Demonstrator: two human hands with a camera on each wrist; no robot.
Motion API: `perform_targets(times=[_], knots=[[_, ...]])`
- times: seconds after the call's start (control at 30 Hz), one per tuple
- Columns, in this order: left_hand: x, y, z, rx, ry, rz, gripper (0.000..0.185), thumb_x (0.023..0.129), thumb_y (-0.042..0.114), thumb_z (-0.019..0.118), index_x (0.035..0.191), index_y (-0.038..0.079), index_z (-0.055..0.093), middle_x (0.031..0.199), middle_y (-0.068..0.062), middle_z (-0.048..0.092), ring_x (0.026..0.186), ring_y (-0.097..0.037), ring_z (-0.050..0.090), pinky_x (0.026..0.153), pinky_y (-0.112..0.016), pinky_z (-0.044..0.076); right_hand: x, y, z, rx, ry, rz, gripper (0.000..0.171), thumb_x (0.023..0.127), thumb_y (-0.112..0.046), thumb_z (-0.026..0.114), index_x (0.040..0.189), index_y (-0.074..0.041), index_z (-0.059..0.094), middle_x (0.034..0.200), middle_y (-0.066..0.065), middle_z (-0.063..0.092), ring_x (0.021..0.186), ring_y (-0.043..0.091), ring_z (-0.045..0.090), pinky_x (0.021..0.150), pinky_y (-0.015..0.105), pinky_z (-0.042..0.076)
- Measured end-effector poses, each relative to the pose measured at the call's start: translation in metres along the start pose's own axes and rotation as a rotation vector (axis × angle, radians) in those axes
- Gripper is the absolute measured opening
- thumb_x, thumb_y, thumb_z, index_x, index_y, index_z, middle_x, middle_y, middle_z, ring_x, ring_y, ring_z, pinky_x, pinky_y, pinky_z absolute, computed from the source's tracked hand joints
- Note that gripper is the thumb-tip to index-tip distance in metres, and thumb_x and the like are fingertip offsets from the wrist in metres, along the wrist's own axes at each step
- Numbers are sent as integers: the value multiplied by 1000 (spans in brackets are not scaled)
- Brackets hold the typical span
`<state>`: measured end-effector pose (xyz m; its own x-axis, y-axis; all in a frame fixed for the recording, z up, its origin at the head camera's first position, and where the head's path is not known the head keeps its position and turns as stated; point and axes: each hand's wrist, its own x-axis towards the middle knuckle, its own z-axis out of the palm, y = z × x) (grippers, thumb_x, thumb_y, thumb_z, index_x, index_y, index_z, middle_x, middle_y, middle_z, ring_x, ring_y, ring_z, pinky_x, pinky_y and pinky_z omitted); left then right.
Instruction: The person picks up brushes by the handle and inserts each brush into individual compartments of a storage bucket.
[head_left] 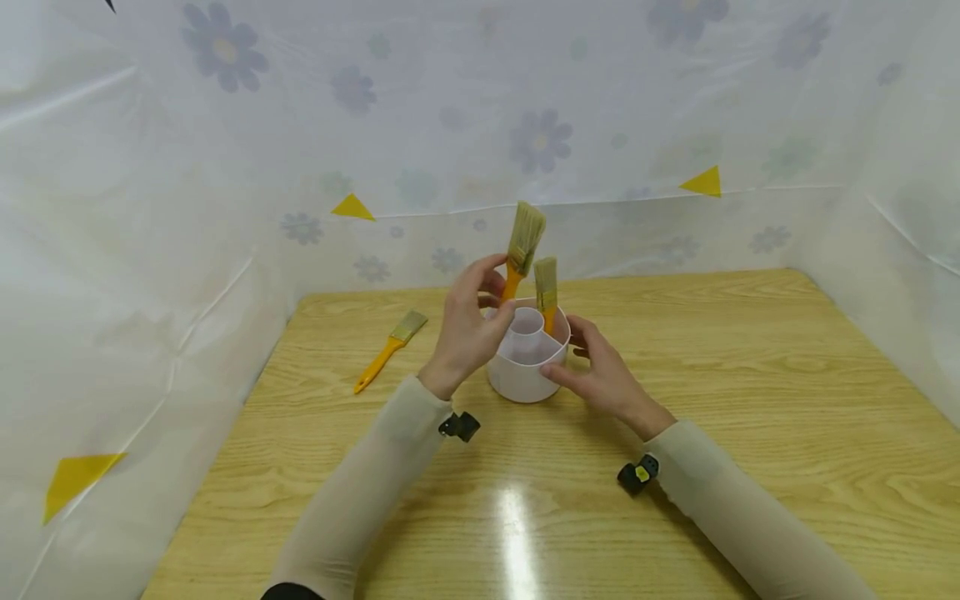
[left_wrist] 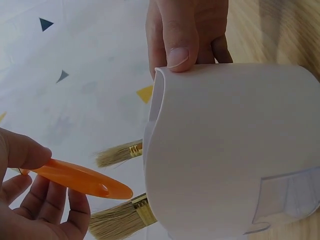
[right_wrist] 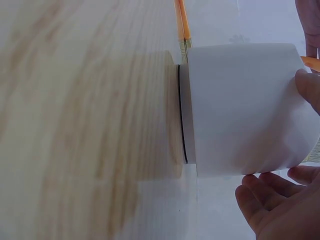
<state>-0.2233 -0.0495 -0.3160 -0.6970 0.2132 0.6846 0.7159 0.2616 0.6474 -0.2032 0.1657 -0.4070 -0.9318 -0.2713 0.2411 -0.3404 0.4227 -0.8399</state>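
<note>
Now my left hand (head_left: 472,323) pinches a brush (head_left: 527,237), right hand (head_left: 602,375) gripping the holder (head_left: 522,384); snagging its rim (head_left: 521,365) could tip it.

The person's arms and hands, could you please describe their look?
The left hand and right hand are bare. Beige sleeves run to the wrists; a black edge shows below the left one. A black device sits by each wrist; the right one has a yellow mark.

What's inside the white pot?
The pot has a round tube inside, and at least one brush stands beside it, bristles up. Its lower end is covered; the left hand hides part of the pot.
</note>
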Motion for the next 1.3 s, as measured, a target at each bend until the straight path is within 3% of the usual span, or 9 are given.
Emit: perform_targets(times=[0.57,0.8,1.1,1.3], knots=[[6,-8,14,-44,19,9,53,82,-9,63,132,1,50,95,-13,55,85,-21,57,72,-30,54,0,-1,0,-1,3,-5,86,83,-40,73,148,-11,27,141,7,42,128,26,42,103,50,35],[7,-8,18,-63,31,19,52,82,-10,63,132,1,50,95,-17,56,85,-27,59,71,-37,54,-1,-2,1,5,7,-15,86,82,-41,73,148,-11,27,141,7,43,127,26,43,102,50,36],[11,-5,19,-40,21,-7,52,82,-6,61,132,3,49,96,-11,55,87,-20,56,72,-30,53,-1,-2,1,2,10,-13,86,82,-40,74,148,-10,27,141,8,42,127,27,42,102,50,36],[10,-6,22,-37,21,-23,53,80,-10,62,131,0,49,95,-16,56,86,-25,57,72,-38,54,-1,-3,1,2,4,-4,87,82,-41,73,149,-11,26,142,7,41,128,26,42,103,50,35]])
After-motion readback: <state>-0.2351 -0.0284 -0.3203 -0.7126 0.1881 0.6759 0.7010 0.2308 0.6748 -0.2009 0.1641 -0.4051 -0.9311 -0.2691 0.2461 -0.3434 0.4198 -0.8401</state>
